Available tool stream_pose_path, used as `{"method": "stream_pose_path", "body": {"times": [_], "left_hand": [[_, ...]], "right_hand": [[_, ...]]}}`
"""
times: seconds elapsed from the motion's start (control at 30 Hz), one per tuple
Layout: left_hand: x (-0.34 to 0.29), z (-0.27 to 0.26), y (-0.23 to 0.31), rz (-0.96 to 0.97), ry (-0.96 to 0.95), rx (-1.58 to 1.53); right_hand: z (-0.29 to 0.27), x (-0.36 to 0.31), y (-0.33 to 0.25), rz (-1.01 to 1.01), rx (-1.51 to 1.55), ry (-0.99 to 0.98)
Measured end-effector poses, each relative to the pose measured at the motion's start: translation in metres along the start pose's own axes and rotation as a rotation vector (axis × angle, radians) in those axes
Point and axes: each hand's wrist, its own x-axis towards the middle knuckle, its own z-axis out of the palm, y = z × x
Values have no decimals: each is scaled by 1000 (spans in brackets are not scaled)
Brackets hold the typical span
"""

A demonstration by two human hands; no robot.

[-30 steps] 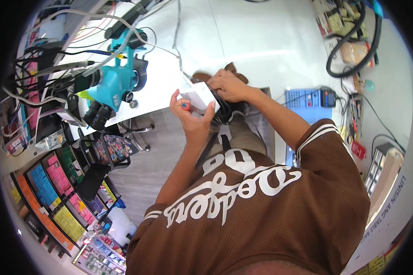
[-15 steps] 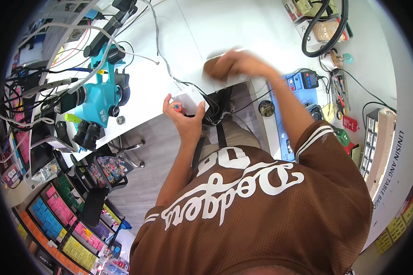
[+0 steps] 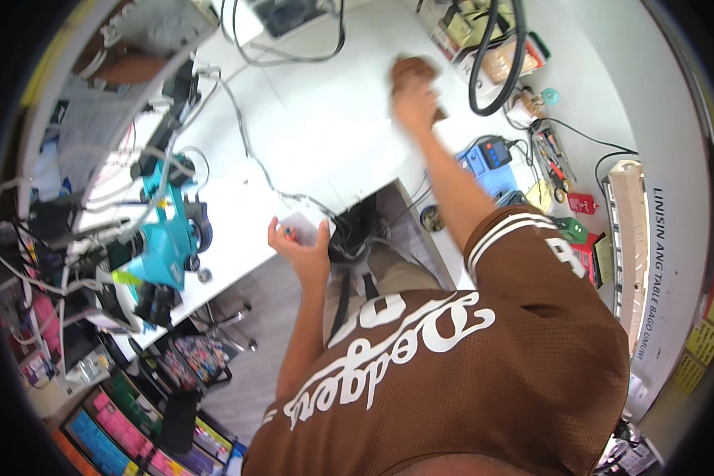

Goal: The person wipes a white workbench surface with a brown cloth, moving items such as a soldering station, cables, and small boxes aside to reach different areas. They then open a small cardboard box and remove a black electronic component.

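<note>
My left hand (image 3: 308, 255) is closed around a white block-shaped thing (image 3: 300, 224) at the near edge of the white table. A small red-tipped piece (image 3: 291, 233) shows between its fingers; its kind is unclear. A grey cable (image 3: 242, 131) runs across the table to beside the white block. Farther off and to the right, my right hand (image 3: 415, 107) reaches over the tabletop, its fingers closed on a brown object (image 3: 409, 70). That object is smeared by motion, so I cannot make out its kind.
A teal microscope (image 3: 166, 246) stands at the left among tangled cables. On the right are a blue tool station (image 3: 493, 155), scissors (image 3: 562, 190), small boxes and a thick black hose (image 3: 476, 87). An opening in the table (image 3: 373, 222) lies before me. A round tin (image 3: 431, 218) sits right of it.
My right hand has moved farther out across the table with the brown object. My left hand still grips the white block. The whole view has shifted, bringing more of the table's far side in.
</note>
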Motion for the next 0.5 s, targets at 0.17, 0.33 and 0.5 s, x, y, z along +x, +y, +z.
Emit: {"method": "stream_pose_path", "body": {"times": [0.17,0.33,0.5], "left_hand": [[17,9,-4,-34,39,103],[44,15,24,-63,-64,247],[66,48,37,67,-160,363]], "right_hand": [[32,-71,-70,-379,473,-367],[-40,37,46,508,150,96],[19,115,-8,234,-7,117]]}}
